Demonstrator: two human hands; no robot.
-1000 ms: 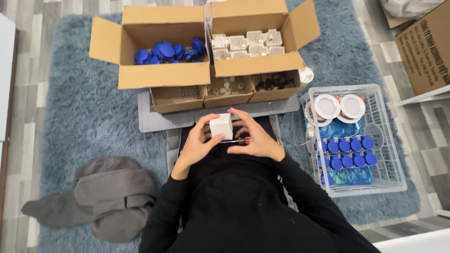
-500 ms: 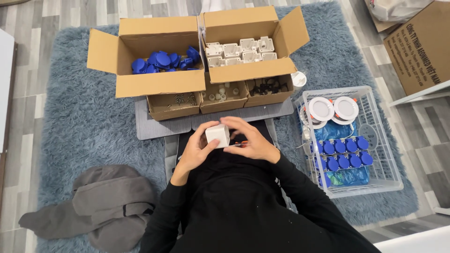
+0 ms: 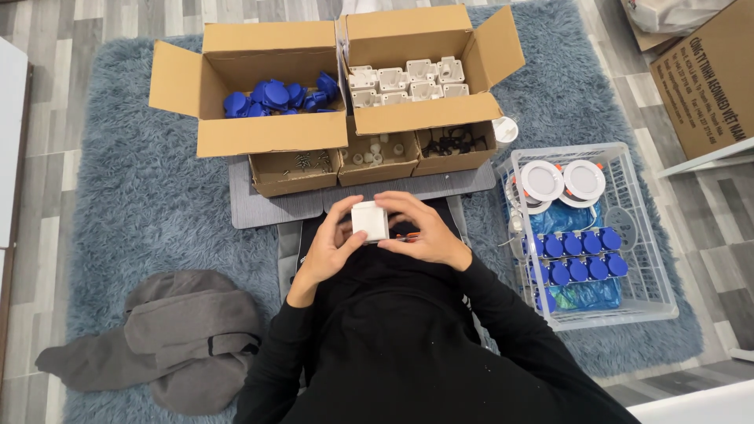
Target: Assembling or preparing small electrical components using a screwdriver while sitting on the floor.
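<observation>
Since half a second ago the view has shifted slightly; both hands and the white square housing (image 3: 369,221) sit where they were, no real displacement. I log both forearms in black sleeves, angled inward from 6 o'clock, wrists meeting at frame centre above the lap.

Containers: at 11 o'clock, open cardboard box (image 3: 247,137) holding blue caps (image 3: 276,96). At 12 o'clock, second cardboard box (image 3: 420,118) with white housings (image 3: 404,81) in rows. Just below these, three small cartons (image 3: 375,159) side by side, holding small parts; I cannot tell their kind. At 3 o'clock, clear wire-sided crate (image 3: 656,259) with two round white lamps (image 3: 561,180) and rows of blue assembled pieces (image 3: 577,255). All stand on a blue-grey rug (image 3: 141,212). Grey garment (image 3: 169,334) at 8 o'clock.

Left hand (image 3: 330,247): fingers curled, grasping the white square housing from its left side. Right hand (image 3: 424,235): fingers arched over and gripping its right side, with a thin tool partly visible beneath.
</observation>
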